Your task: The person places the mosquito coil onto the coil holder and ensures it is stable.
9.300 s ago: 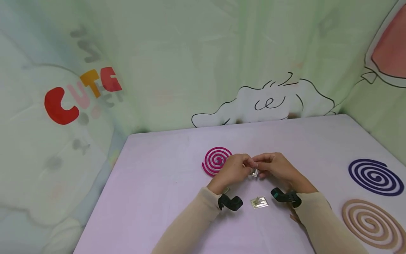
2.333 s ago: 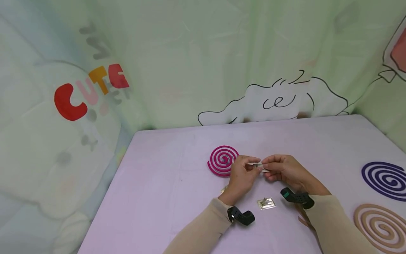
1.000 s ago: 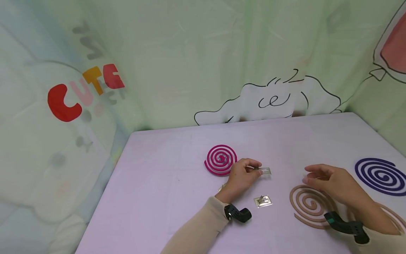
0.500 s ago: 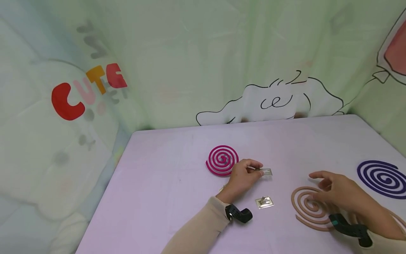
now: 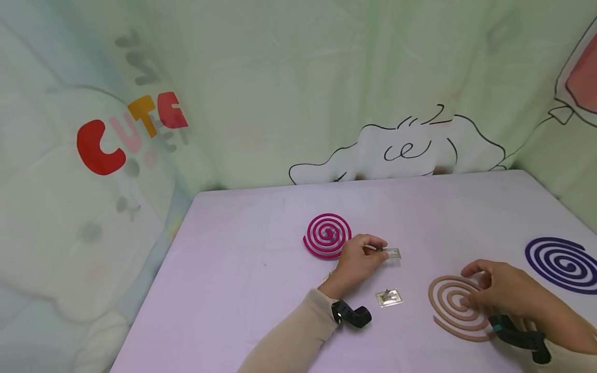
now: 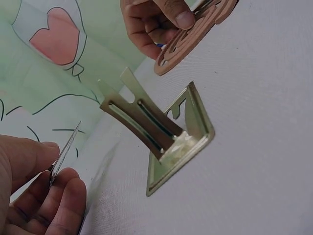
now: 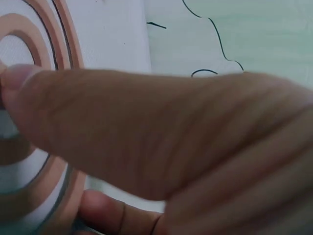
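Note:
In the head view my left hand (image 5: 358, 262) pinches a small, flat metal mosquito coil stand (image 5: 393, 253) between thumb and fingers; the left wrist view has it nearly edge-on. A second coil stand (image 6: 168, 139) lies on the table nearer me, its forked tongue bent upward. My right hand (image 5: 510, 290) is at a tan mosquito coil (image 5: 440, 298), with the thumb (image 7: 73, 107) across its inner rings and the other fingers curled at its far edge. Part of the coil is hidden under that hand.
A magenta mosquito coil (image 5: 313, 243) lies just beyond my left hand. Farther right is a dark blue coil (image 5: 536, 261). Another coil stand (image 5: 326, 277) shows partly behind my left wrist. A printed curtain (image 5: 261, 103) hangs along the table's back edge.
Earlier both hands worked together at the stand. My right hand has since let go, moved right, and come down onto the tan coil, while my left hand keeps holding the stand.

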`<act>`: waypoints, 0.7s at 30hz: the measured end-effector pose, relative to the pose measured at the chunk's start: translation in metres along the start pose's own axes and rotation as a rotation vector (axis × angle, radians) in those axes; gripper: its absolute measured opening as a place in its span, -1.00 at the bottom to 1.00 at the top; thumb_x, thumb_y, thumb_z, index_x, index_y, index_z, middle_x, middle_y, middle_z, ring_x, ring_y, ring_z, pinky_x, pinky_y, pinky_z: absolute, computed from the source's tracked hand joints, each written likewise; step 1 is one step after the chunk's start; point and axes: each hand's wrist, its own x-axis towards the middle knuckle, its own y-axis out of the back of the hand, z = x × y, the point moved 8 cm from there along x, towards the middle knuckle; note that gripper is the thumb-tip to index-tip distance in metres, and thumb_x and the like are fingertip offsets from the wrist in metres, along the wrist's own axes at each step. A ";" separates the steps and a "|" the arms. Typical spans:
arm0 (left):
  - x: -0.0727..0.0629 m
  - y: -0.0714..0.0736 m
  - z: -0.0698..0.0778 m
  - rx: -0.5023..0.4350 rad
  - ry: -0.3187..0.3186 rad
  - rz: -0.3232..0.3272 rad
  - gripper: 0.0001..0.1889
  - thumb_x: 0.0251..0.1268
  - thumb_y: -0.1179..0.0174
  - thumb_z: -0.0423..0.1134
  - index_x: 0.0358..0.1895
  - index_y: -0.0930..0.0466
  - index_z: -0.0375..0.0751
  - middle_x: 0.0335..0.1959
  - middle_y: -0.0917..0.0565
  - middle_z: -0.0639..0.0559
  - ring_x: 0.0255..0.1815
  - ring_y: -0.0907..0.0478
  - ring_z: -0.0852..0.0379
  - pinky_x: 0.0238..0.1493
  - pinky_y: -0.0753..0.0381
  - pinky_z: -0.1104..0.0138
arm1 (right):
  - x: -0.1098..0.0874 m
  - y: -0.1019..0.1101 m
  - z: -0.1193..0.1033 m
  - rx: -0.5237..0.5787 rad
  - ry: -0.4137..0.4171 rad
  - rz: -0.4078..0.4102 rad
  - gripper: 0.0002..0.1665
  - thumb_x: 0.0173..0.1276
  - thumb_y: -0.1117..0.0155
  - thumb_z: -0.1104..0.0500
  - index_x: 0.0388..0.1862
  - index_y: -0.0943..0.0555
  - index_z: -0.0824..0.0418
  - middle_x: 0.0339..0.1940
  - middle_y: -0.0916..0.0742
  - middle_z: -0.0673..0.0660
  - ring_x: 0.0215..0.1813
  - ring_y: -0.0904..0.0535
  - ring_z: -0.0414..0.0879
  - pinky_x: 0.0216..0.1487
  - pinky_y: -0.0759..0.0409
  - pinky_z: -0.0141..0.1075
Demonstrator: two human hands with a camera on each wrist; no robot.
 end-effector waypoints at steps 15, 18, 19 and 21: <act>-0.002 0.000 0.001 0.004 -0.009 -0.008 -0.82 0.29 -0.40 -0.44 -0.06 -0.76 -0.32 -0.23 -0.68 0.19 -0.35 -0.57 0.45 -0.27 -0.57 0.55 | -0.004 0.006 0.002 0.143 0.042 0.051 -0.76 0.43 -0.43 0.15 -0.17 -0.57 0.28 -0.35 -0.63 0.05 -0.37 -0.49 -0.23 -0.42 -0.54 -0.33; -0.001 -0.001 0.001 0.004 -0.011 -0.006 -0.82 0.29 -0.40 -0.44 -0.06 -0.76 -0.31 -0.23 -0.68 0.20 -0.35 -0.57 0.45 -0.27 -0.57 0.55 | -0.005 0.001 0.003 0.306 0.044 -0.011 -0.73 0.51 -0.33 0.17 -0.07 -0.53 0.36 -0.36 -0.67 0.07 -0.39 -0.57 -0.18 -0.43 -0.65 -0.26; -0.001 -0.001 0.002 0.005 -0.013 -0.006 -0.82 0.29 -0.40 -0.44 -0.06 -0.76 -0.31 -0.22 -0.69 0.20 -0.35 -0.57 0.45 -0.27 -0.57 0.55 | -0.005 -0.001 0.004 0.366 0.048 -0.037 -0.73 0.54 -0.29 0.18 -0.04 -0.51 0.38 -0.38 -0.68 0.08 -0.41 -0.60 -0.15 -0.45 -0.67 -0.22; -0.001 -0.001 0.002 0.010 -0.016 -0.002 -0.83 0.29 -0.40 -0.43 -0.07 -0.77 -0.30 -0.22 -0.69 0.20 -0.35 -0.56 0.45 -0.27 -0.57 0.54 | -0.004 -0.005 0.005 0.475 0.066 -0.083 -0.73 0.59 -0.22 0.20 0.00 -0.46 0.41 -0.41 -0.72 0.09 -0.47 -0.65 -0.10 -0.48 -0.69 -0.18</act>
